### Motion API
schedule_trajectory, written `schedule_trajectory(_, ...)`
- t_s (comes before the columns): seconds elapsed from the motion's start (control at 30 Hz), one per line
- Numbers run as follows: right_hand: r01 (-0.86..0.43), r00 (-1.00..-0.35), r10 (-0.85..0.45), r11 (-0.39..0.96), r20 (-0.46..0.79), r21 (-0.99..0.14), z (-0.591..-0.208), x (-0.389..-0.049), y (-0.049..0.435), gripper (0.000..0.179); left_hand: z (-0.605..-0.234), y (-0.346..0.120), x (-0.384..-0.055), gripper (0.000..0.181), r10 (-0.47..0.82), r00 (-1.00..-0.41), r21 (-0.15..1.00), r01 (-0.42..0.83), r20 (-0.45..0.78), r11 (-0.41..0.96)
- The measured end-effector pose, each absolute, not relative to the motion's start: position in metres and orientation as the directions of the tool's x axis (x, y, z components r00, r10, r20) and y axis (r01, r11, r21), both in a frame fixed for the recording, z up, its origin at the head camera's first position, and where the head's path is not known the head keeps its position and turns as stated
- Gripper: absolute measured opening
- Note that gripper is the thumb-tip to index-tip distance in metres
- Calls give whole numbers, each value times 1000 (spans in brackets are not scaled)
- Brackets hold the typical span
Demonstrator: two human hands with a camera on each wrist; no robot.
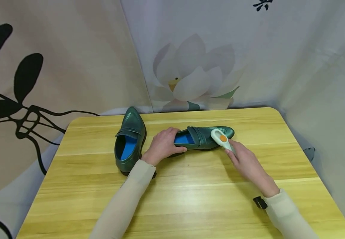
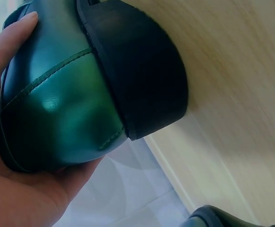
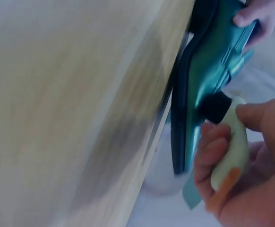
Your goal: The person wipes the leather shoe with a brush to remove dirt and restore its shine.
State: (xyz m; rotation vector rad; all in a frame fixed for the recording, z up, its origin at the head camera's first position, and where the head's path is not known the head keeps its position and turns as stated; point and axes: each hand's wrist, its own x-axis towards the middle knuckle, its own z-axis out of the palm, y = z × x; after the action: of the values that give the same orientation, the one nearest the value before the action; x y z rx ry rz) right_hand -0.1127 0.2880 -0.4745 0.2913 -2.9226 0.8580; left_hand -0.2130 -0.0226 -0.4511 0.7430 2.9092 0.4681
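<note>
Green penny loafer (image 1: 203,136) getting the brush (image 1: 219,135) treatment, two hands on the job.
It's sole-down at the far-middle part of the wooden table (image 1: 190,196), toe pointing right, though I can't tell if the sole fully touches the wood. Left hand (image 1: 165,145) is wrapped round the heel end, thumb along the near side. Right hand (image 1: 247,164) has its fingers curled snug on the white handle with the orange spot, dark head against the front upper. The matching loafer (image 1: 133,126) stands just left, blue insole showing.
</note>
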Motion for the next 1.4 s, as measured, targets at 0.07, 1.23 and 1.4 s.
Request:
schedule_trajectory(0.07,-176,-982,-118,843,145,-508,-473,-115,295,49,-450,-23,-213,82,480,-877,316,449,-23,836)
schedule_trajectory(1.23,-206,-978,-159,812,133,-545,-441,-161,204,49,-449,-24,-213,79,470,-882,330,439,-17,836)
schedule_trajectory(1.4,-177,-984,-146,795,99,-581,-441,-155,208,52,-450,-24,-212,80,468,-884,330,435,-23,838)
